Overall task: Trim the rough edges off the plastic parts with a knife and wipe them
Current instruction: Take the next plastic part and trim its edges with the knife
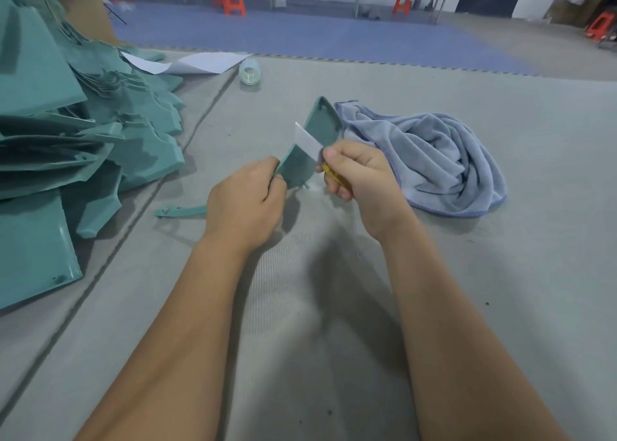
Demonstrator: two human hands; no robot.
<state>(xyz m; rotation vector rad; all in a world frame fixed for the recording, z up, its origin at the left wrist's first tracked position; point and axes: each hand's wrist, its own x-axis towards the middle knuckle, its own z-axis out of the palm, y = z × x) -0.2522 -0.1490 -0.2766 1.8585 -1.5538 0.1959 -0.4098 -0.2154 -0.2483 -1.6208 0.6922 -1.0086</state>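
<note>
A long teal plastic part [322, 125] is held tilted above the grey mat, its near end gripped by my left hand [245, 203]. My right hand [359, 173] grips a knife with a yellow handle [330, 172]; its wide pale blade [307, 142] lies across the part's left edge near the middle. A crumpled blue-grey towel [430, 155] lies on the mat just right of my right hand, touching nothing I hold.
A big heap of teal plastic parts [66, 133] fills the left side. A thin teal strip [180, 211] lies left of my left hand. White paper sheets [200, 62] and a clear tape roll [249, 71] lie farther back. Orange stools stand on the far floor.
</note>
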